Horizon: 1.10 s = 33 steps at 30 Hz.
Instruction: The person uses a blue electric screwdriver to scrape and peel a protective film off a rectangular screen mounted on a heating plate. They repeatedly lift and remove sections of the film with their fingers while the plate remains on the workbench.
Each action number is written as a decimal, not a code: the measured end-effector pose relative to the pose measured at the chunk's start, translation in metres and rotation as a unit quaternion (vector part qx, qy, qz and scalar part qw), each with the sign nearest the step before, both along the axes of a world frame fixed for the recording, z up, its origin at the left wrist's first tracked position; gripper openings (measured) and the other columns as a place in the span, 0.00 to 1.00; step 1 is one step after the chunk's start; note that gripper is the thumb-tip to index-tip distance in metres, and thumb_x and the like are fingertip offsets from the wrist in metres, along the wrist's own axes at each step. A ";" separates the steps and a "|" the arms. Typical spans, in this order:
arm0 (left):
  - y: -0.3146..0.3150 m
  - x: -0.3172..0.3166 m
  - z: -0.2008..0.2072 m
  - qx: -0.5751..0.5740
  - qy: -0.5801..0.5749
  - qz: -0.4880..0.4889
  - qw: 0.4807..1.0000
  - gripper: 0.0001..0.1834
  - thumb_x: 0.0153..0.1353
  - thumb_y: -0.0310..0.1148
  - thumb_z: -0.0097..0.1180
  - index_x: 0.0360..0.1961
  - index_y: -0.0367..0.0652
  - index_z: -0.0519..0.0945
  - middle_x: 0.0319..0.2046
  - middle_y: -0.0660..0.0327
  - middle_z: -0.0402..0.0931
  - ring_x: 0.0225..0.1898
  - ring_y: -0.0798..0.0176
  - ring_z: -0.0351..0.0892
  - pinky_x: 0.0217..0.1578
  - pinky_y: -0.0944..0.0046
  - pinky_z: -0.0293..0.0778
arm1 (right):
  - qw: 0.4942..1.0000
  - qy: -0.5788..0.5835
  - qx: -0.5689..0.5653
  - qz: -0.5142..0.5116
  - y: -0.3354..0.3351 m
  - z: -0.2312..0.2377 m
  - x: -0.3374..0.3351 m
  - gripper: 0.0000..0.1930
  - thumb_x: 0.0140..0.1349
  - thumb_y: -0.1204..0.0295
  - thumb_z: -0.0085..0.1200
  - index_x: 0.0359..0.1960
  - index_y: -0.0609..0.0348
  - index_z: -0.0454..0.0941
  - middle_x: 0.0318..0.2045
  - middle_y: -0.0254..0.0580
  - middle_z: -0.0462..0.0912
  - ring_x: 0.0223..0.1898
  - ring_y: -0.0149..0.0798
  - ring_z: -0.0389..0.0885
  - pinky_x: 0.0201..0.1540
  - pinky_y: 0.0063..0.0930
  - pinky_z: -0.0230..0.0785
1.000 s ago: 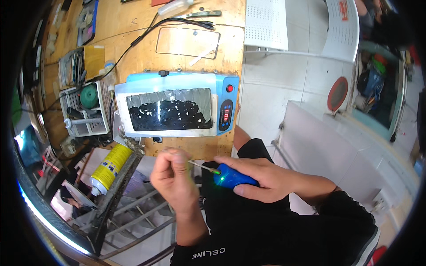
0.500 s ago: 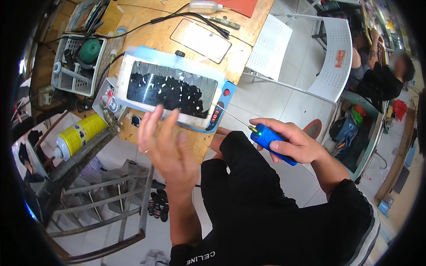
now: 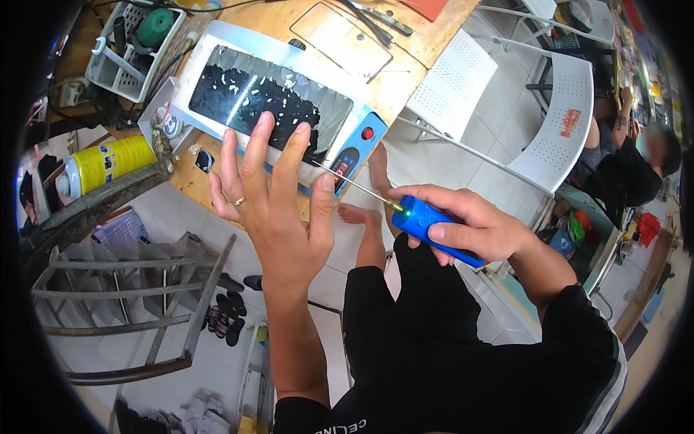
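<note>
My right hand point(image 3: 477, 224) is wrapped around a blue handheld electric tool point(image 3: 426, 223) with a small green light and a long thin metal shaft. The shaft's tip reaches the near right corner of a dark glass screen panel point(image 3: 278, 108); whether it touches the glass I cannot tell. Ragged black film and white flecks cover much of the panel, while its far right part is greyish. The panel lies on a blue-and-white heating plate point(image 3: 370, 142) with a red button and lit digits. My left hand point(image 3: 278, 206), a ring on one finger, is open with fingers spread over the plate's near edge.
A thin rectangular frame point(image 3: 329, 32) and black cables lie on the wooden bench point(image 3: 412, 58) behind the plate. To the left are a white basket point(image 3: 137, 76) and a yellow spray can point(image 3: 112, 165). White chairs point(image 3: 557, 119) stand at the right; another person sits beyond them.
The whole view has shifted. The tool's tip has moved left, from the plate's right edge to the panel's near right corner. My left hand's fingers are spread wider and no longer blurred.
</note>
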<state>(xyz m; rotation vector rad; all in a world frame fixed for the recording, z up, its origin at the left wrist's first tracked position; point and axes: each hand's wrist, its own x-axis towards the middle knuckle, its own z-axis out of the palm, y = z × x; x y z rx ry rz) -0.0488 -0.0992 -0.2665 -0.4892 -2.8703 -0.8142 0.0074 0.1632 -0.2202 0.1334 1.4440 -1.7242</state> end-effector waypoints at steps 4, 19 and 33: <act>0.005 0.000 -0.001 -0.006 0.009 0.014 1.000 0.24 0.71 0.46 0.58 0.65 0.53 0.82 0.73 0.57 0.68 0.79 0.40 0.53 0.73 0.30 0.33 | 1.000 -0.006 -0.005 0.014 0.007 0.001 -0.005 0.30 0.80 0.61 0.49 0.78 0.58 0.60 0.43 0.42 0.81 0.28 0.29 0.81 0.34 0.24 0.77; 0.009 -0.013 0.013 -0.003 0.013 0.029 1.000 0.19 0.65 0.39 0.59 0.55 0.50 0.85 0.65 0.56 0.72 0.76 0.38 0.54 0.72 0.32 0.35 | 0.999 0.002 -0.030 0.034 0.024 -0.001 -0.019 0.31 0.80 0.64 0.48 0.80 0.62 0.57 0.43 0.43 0.84 0.28 0.30 0.82 0.35 0.25 0.76; 0.009 -0.021 0.009 -0.006 0.019 0.040 0.999 0.13 0.65 0.38 0.62 0.48 0.50 0.84 0.59 0.57 0.69 0.71 0.42 0.55 0.72 0.35 0.38 | 0.999 -0.003 -0.046 0.016 0.024 -0.005 -0.015 0.32 0.80 0.66 0.49 0.81 0.61 0.55 0.48 0.47 0.85 0.28 0.29 0.80 0.34 0.24 0.76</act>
